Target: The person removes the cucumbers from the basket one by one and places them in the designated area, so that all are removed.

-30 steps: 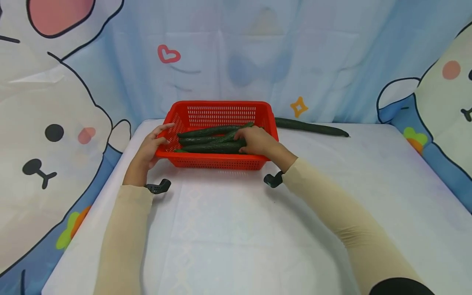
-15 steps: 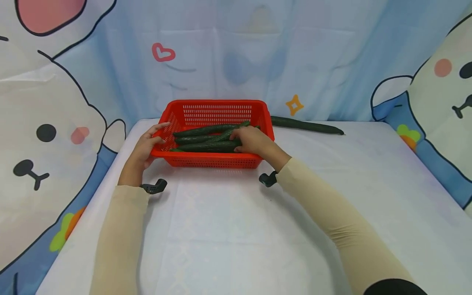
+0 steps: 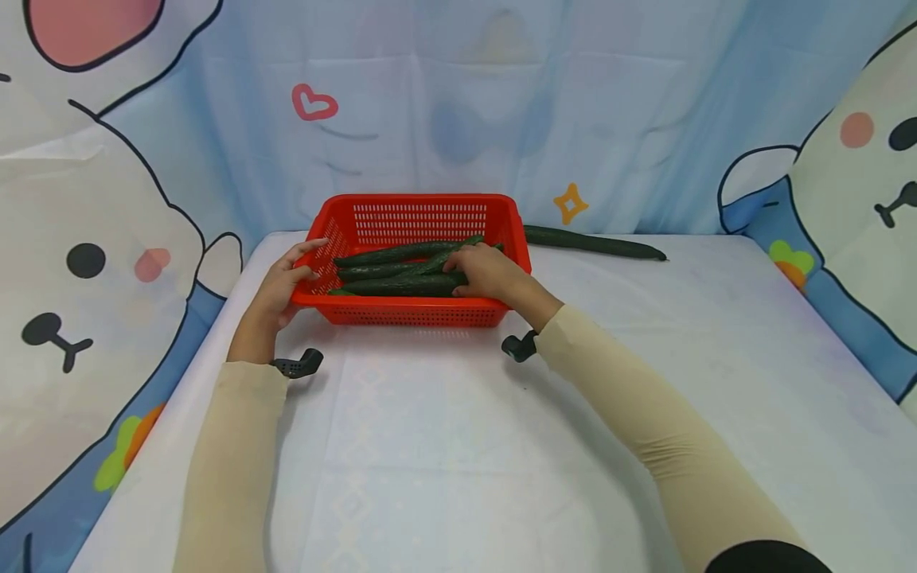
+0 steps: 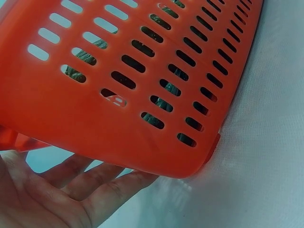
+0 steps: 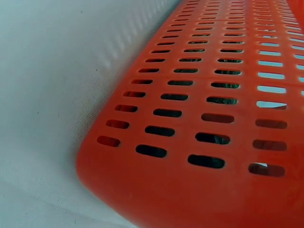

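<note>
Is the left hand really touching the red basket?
Touching. The head view shows the left hand with its fingers curled over the left rim of the red basket.

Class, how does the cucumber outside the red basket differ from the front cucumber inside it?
The outside cucumber lies on the white cloth; the front cucumber lies in the red basket. The outside cucumber slants down rightward in the head view; the front cucumber runs nearly level. The right hand covers part of the front cucumber, not the outside cucumber. Both are dark green.
</note>
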Motion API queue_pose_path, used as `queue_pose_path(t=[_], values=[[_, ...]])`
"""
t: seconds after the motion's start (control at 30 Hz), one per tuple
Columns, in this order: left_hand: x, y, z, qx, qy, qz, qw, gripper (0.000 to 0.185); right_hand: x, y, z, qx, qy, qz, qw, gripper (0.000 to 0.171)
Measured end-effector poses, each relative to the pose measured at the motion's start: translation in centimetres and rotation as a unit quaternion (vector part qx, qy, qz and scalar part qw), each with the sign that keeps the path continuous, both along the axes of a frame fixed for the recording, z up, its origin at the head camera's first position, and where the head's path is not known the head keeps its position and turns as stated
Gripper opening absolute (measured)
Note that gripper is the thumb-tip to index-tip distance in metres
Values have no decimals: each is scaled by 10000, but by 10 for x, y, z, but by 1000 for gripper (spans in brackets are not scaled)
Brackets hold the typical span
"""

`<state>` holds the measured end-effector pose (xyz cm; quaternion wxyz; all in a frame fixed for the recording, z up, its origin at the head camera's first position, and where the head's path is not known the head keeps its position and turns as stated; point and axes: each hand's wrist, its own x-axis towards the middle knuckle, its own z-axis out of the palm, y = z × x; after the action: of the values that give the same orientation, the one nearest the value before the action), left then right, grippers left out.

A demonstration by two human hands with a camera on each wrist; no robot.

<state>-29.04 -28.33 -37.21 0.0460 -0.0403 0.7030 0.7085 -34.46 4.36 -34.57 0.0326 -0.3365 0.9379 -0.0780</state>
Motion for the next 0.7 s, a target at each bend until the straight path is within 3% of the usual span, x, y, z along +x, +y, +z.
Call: queue_pose_path(t=[0.3, 0.7], values=[[1, 1, 1, -54, -55, 53, 10000, 52, 0, 1, -1, -324, -119, 173, 9993, 50], [2, 1, 1, -17, -33, 51, 10000, 53, 1, 3, 0, -811, 283, 652, 9942, 41]])
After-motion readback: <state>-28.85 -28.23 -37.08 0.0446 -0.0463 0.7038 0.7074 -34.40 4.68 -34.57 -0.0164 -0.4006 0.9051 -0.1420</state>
